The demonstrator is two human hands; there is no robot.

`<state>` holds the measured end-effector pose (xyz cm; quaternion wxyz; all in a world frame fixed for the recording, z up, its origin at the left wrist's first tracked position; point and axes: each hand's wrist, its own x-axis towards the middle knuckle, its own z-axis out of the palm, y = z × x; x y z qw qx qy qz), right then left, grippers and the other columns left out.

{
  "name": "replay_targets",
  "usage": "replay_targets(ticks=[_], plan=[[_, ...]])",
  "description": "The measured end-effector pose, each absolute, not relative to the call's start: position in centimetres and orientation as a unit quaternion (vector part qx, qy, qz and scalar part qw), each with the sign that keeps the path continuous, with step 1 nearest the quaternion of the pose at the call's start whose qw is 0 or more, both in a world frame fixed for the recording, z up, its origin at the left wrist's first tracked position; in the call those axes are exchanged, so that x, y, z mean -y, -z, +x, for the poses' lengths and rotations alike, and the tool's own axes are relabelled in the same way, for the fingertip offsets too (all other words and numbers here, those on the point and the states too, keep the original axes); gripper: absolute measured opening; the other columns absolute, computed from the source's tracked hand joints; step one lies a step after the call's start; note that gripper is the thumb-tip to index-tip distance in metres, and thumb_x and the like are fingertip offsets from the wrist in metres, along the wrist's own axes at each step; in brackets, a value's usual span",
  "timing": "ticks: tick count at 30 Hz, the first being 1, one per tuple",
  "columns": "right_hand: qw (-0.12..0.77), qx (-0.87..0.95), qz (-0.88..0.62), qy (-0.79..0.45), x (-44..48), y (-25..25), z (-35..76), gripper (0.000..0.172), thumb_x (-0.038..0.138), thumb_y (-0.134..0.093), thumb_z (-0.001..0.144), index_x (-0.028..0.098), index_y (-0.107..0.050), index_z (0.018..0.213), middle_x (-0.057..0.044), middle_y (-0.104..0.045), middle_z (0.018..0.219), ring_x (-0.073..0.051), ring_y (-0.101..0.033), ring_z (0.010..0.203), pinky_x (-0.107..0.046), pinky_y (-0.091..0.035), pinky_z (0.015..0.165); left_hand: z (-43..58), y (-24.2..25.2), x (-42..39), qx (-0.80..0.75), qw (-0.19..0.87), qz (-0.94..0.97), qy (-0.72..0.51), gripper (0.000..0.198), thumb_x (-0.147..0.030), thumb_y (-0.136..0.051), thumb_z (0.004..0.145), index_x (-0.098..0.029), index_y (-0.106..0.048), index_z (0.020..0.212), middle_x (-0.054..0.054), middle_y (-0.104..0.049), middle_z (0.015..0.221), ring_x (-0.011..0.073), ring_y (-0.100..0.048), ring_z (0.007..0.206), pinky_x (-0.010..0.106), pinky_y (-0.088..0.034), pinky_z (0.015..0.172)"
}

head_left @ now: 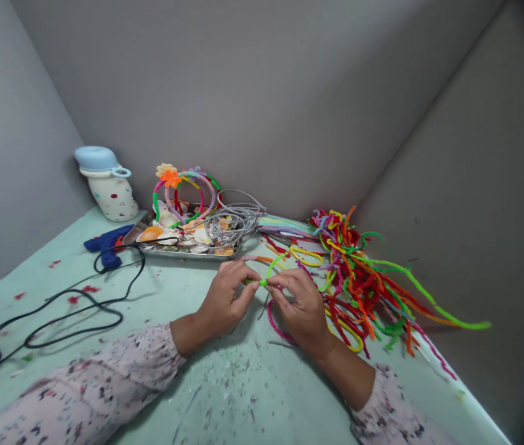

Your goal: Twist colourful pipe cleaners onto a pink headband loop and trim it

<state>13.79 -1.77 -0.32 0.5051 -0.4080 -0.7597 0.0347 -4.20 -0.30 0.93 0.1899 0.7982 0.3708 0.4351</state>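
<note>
Between my two hands is a bright green pipe cleaner [273, 267], its free end curving up and its lower part bunched in a small coil at my fingertips. My left hand [229, 290] pinches the coil's left side with thumb and forefinger. On the other side, my right hand [301, 307] has its thumb and fingers closed on the green piece. A pink fuzzy curve [277, 322] shows beside and partly behind my right hand; whether it joins the green piece, I cannot tell. Just beyond my fingers lies a pink and orange fuzzy strip [262, 259].
A metal tray [188, 254] holds shells, decorated headbands [188, 191] and coiled grey wire [236, 222]. Colourful pipe cleaners [359, 272] heap at the right, near scissors [290, 235]. At left are a blue glue gun [110, 244], its black cord [81, 295] and a bottle [111, 191]. Walls enclose the table.
</note>
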Motion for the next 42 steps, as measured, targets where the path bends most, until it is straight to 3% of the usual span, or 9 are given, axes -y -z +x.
replay_targets(ticks=[26,42], plan=[[0.466,0.773,-0.425,-0.072,1.76,-0.11,13.78,0.007,0.017,-0.055,0.089,0.02,-0.06,0.093,-0.006,-0.06,0.09,-0.019,-0.057,0.088,-0.034,-0.047,0.079,-4.11,-0.53,0.25,-0.349,0.176,0.813,-0.432,0.014,-0.024,-0.047,0.093,-0.018,-0.059,0.089,0.003,-0.061,0.085,0.0181,-0.053,0.085,0.035,-0.036,0.085],[0.51,0.725,-0.43,-0.173,1.53,0.31,13.68,0.003,0.021,-0.062,0.085,0.021,-0.061,0.088,-0.002,-0.059,0.087,-0.017,-0.057,0.084,-0.03,-0.045,0.077,-4.24,-0.87,0.54,-0.349,0.188,0.804,-0.443,0.012,-0.023,-0.048,0.092,-0.018,-0.059,0.089,0.002,-0.063,0.088,0.0184,-0.055,0.093,0.035,-0.036,0.089]])
